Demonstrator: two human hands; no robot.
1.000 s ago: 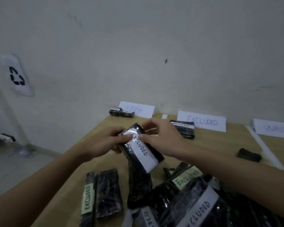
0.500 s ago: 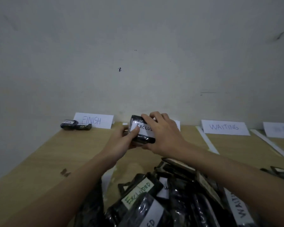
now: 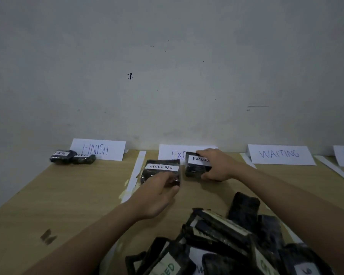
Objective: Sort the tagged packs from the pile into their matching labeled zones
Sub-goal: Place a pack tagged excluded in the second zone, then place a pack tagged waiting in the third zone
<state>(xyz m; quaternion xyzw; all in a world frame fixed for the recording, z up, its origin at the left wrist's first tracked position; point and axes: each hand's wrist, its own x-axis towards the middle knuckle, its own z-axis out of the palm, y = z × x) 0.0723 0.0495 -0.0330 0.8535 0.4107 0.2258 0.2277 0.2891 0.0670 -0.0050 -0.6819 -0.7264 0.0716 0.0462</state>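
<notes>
Head view: the right hand [image 3: 216, 165] grips a black pack tagged EXCLUDED [image 3: 197, 165], fingers curled over its far edge, just before the EXCLUDED sign [image 3: 171, 153] on the worktop [image 3: 68, 195]. The left hand [image 3: 157, 193] rests with bent fingers on a 2nd EXCLUDED pack [image 3: 161, 167] beside it. The pile [image 3: 226, 245] lies nearer.

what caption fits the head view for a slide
Right hand sets black wrapped pack tagged EXCLUDED beside another before white EXCLUDED sign.

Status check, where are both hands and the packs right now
Right hand gripping an EXCLUDED pack at the EXCLUDED sign. Left hand touching the second pack. Nothing blocking.
</notes>
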